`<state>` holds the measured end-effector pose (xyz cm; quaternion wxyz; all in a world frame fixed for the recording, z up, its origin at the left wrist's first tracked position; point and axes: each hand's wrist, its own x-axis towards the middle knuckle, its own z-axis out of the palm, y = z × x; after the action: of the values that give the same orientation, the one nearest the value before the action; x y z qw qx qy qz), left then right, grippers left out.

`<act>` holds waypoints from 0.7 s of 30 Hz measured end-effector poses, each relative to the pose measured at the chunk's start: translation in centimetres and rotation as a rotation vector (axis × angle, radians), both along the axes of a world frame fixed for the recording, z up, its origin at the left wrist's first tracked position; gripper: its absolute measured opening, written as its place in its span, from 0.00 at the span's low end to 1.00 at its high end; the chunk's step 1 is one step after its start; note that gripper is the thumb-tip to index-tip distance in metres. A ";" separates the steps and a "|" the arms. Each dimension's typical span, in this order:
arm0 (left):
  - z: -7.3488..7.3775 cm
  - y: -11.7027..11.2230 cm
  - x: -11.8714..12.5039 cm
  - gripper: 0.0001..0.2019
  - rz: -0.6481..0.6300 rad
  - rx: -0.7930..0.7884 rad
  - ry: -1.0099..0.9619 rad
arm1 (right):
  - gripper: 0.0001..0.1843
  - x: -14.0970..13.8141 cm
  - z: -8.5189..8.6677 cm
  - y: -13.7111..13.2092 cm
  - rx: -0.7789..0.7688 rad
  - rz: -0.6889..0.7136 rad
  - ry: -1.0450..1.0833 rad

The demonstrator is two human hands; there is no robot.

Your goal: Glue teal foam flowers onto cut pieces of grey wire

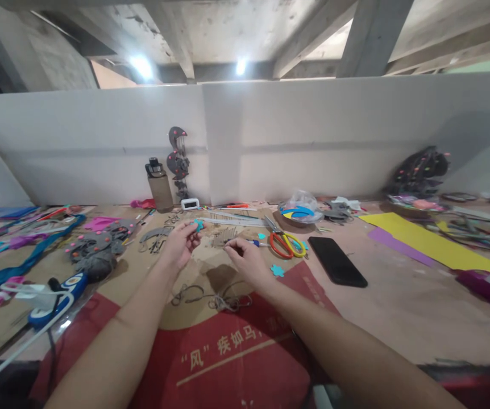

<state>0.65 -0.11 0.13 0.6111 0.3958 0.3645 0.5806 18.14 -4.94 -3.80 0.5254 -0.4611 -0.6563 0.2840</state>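
Observation:
Between the thumb and fingers of my left hand (182,243) is a small teal flower cutout (198,225), held above the table. My right hand (241,255) is closed in a pinch a short way to the right; whatever its fingertips hold is too small to make out. Below and between the hands lies a loose tangle of thin grey cord (228,303). A second teal flower cutout (277,270) rests beside my right wrist. Scissors (286,241) with orange and yellow handles lie past my right hand, near a small teal scrap (261,236).
A black phone (337,261) lies to the right, with yellow sheet material (428,241) beyond. Behind stand a bottle (160,187) and a bowl (298,216) with plastic-wrapped pieces. On the left are grey pink-dotted pieces (100,241) and a blue-and-white power strip (59,301) with cables.

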 end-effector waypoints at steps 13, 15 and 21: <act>-0.8 0.5 0.2 0.10 0.026 -0.006 0.069 | 0.07 -0.9 -1.3 -0.3 0.142 -0.036 -0.524; -0.9 0.5 0.4 0.09 0.017 -0.016 0.086 | 0.07 -0.8 -1.3 -0.2 0.116 -0.067 -0.532; -1.9 0.6 0.9 0.09 -0.037 -0.025 0.175 | 0.06 -0.5 -1.0 -0.1 0.091 -0.099 -0.399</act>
<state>1.55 0.52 -1.74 0.5923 0.4441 0.4163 0.5278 17.64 -5.02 -4.77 0.4190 -0.5156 -0.7359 0.1308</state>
